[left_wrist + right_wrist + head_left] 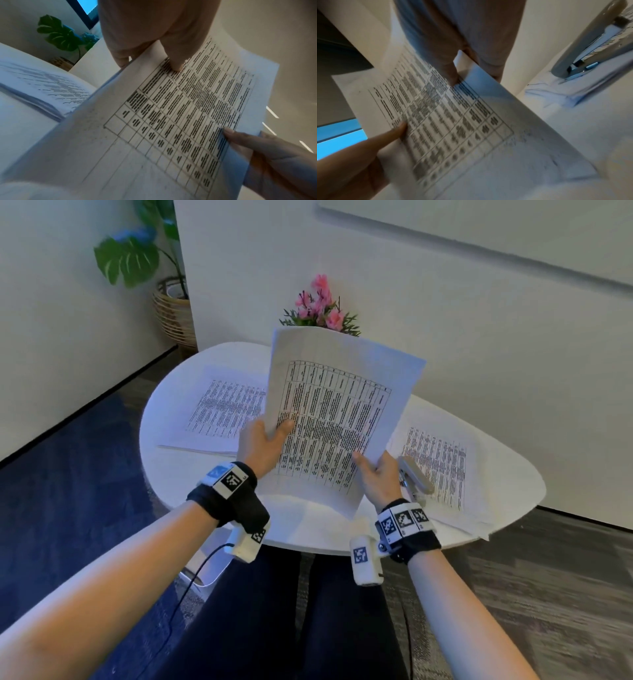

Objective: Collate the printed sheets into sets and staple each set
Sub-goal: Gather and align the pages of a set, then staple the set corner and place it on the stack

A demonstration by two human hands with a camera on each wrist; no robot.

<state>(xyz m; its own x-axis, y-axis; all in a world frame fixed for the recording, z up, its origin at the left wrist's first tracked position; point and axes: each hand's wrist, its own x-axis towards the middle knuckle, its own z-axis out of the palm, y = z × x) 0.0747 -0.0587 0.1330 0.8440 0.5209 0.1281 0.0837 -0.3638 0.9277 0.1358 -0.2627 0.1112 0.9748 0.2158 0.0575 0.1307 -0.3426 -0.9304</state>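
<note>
Here both hands (318, 453) pinch, apparently, several raised sheets (337, 419).

Head camera looks down at the bench (178, 484) from above; both wrist cameras (very close) face twelve o'clock, sharing the held printed sheets (339, 419).

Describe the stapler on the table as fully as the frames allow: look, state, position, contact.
The stapler is a light grey desk stapler, seemingly plastic-topped with a metal base. It lies flat on the stack of printed sheets at the right of the white table. In the right wrist view its mouth gapes slightly, showing shiny metal inside. Neither hand touches it: the right hand is just beside it, pinching the lifted sheets, which the left hand also holds.
</note>
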